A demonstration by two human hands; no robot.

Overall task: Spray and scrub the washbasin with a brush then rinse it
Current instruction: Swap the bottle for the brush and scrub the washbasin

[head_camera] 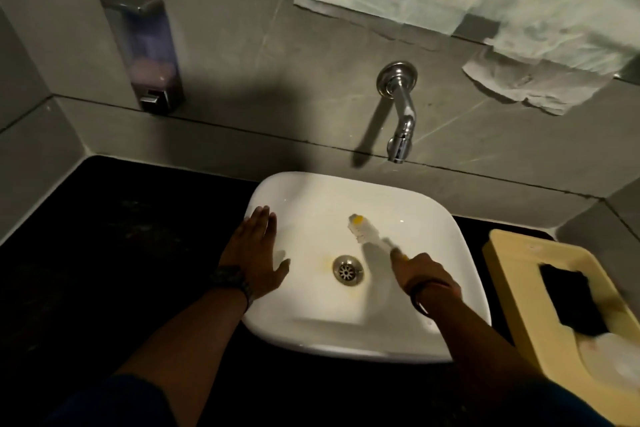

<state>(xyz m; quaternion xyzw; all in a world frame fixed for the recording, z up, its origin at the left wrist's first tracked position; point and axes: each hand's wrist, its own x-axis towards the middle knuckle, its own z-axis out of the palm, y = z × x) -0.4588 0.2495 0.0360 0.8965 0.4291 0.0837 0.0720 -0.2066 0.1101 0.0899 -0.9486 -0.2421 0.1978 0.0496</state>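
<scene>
Basin [433,229]: white, rounded-square, sitting on the dark desk [121,236], its back rim lying close to the tiled wall. Drain [348,270] sitting low in the bowl, a yellowish stain beside it.

Brush [360,227]: pale bristles with a yellow tip, lying inside the bowl above the drain, its handle running down-right into the right hand [424,276]. Head is blurring.

Right hand: closing around the brush handle, hanging over the bowl's right half.

Left hand [256,246]: lying flat, fingers spread, pressing on the basin's left rim.

Tap [400,114]: chrome, projecting from the wall, its spout hanging above the basin's back edge.

Dispenser [142,48]: hanging on the wall, far left.

Tray [512,263]: cream, sitting just right of the basin, holding a dark pad [575,302].

Open desk is stretching left of the basin.
</scene>
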